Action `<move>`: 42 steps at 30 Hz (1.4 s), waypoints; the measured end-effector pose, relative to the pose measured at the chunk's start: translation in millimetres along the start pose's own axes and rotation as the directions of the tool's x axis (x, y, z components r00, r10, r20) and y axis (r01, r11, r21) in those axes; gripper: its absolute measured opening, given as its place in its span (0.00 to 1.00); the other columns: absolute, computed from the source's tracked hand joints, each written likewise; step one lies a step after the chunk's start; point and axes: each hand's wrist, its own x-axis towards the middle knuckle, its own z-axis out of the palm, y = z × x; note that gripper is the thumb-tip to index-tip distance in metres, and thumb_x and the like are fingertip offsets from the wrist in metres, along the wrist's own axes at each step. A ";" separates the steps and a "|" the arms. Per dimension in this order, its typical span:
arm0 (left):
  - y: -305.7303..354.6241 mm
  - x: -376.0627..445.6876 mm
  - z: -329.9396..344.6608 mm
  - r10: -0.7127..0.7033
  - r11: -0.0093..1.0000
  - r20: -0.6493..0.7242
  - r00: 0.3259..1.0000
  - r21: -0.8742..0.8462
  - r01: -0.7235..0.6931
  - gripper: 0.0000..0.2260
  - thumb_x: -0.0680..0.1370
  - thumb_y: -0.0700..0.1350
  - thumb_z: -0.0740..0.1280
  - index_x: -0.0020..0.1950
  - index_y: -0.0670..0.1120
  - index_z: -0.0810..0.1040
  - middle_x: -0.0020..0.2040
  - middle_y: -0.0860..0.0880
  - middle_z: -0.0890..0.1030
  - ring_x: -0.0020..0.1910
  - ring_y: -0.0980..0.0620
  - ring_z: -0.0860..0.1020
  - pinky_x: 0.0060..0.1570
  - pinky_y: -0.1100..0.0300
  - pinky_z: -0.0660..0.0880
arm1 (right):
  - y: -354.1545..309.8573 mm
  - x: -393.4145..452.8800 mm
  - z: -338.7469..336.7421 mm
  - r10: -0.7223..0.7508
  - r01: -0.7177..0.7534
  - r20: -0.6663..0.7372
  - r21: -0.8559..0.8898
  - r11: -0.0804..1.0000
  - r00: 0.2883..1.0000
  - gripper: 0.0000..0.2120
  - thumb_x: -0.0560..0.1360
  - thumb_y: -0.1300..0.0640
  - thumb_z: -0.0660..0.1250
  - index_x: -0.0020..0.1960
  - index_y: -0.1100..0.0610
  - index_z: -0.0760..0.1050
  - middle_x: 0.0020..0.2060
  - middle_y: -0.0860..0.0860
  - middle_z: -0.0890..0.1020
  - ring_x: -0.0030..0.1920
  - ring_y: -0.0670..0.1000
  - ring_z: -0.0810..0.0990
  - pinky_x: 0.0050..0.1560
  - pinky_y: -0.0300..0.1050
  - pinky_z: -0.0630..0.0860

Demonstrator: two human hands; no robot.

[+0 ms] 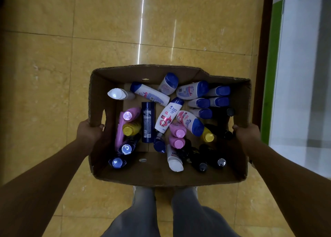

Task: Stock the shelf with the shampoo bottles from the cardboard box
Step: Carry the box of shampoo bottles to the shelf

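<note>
- The left hand [89, 132] is gripping the left wall of the cardboard box [161, 176], with the fingers curling over the rim and into the cut-out handle there.
- The right hand [248, 134] is gripping the right wall in the same way, with the thumb hooking over the rim; both grips are closed on cardboard and neither is holding a bottle.
- The box is hanging between the two hands, above the tiled floor [53, 57] and just ahead of the person's legs [143, 215], so it is being carried, not resting on anything.
- The shampoo bottles [167, 115] are all lying loose inside the box, between the grips and lower than both, down on the box bottom.
- They are pointing every way: a white one with a blue cap is lying slantwise in the middle, a dark blue bottle [148, 122] is lying lengthwise away from the person nearer the left grip, and a cluster of blue caps [213, 100] is sitting towards the far right corner, nearer the right grip.
- Pink and yellow bottles are lying near each grip, and dark ones are crowding the near right corner.
- No shelf is showing clearly; a green-and-white edge [275, 66] is running along beyond the right grip, too blurred to identify.
- As a judgement, stocking is not yet begun: the box needs setting down by the shelf before either hand is free to reach in.
- The bottles are lying loose, so tilting the box risks them sliding together.
</note>
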 end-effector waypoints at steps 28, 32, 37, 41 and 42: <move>-0.4 -41.8 -45.8 -0.020 0.995 -0.012 1.000 -0.099 0.019 0.12 0.75 0.37 0.67 0.59 0.41 0.78 0.48 0.43 0.80 0.49 0.42 0.78 0.50 0.52 0.74 | 0.0 -48.0 -30.0 -0.077 0.078 -0.024 0.034 0.996 0.997 0.13 0.79 0.61 0.64 0.62 0.58 0.77 0.49 0.58 0.81 0.53 0.62 0.79 0.58 0.60 0.76; 12.5 -76.7 -79.5 -0.010 0.992 -0.004 1.000 -0.124 0.010 0.04 0.75 0.37 0.65 0.42 0.44 0.76 0.40 0.44 0.77 0.42 0.44 0.77 0.45 0.55 0.71 | -16.4 -84.5 -60.9 -0.105 0.105 -0.036 0.006 0.994 0.994 0.12 0.79 0.60 0.64 0.61 0.62 0.77 0.48 0.60 0.80 0.53 0.63 0.80 0.56 0.55 0.75; 45.7 -125.6 -147.2 0.015 0.995 0.003 1.000 -0.102 -0.015 0.04 0.76 0.37 0.65 0.50 0.42 0.77 0.44 0.43 0.77 0.44 0.45 0.75 0.47 0.54 0.72 | -48.6 -147.1 -111.4 -0.146 0.144 -0.036 -0.051 0.988 0.989 0.14 0.79 0.61 0.64 0.63 0.63 0.76 0.55 0.64 0.80 0.56 0.66 0.78 0.59 0.57 0.74; 79.8 -165.6 -213.0 0.026 0.998 0.016 1.000 -0.065 -0.025 0.11 0.77 0.37 0.65 0.59 0.40 0.77 0.46 0.41 0.78 0.46 0.43 0.76 0.49 0.51 0.74 | -80.5 -206.6 -155.3 -0.146 0.145 -0.030 -0.054 0.988 0.989 0.15 0.79 0.61 0.64 0.65 0.64 0.75 0.56 0.63 0.80 0.56 0.66 0.78 0.60 0.58 0.75; 88.8 -175.8 -229.8 0.028 0.997 0.020 0.999 -0.068 -0.027 0.12 0.77 0.37 0.65 0.59 0.40 0.76 0.47 0.41 0.78 0.47 0.41 0.77 0.50 0.50 0.75 | -88.3 -220.7 -165.7 -0.153 0.151 -0.029 -0.055 0.987 0.988 0.15 0.78 0.61 0.64 0.64 0.63 0.76 0.55 0.63 0.80 0.55 0.66 0.78 0.60 0.59 0.75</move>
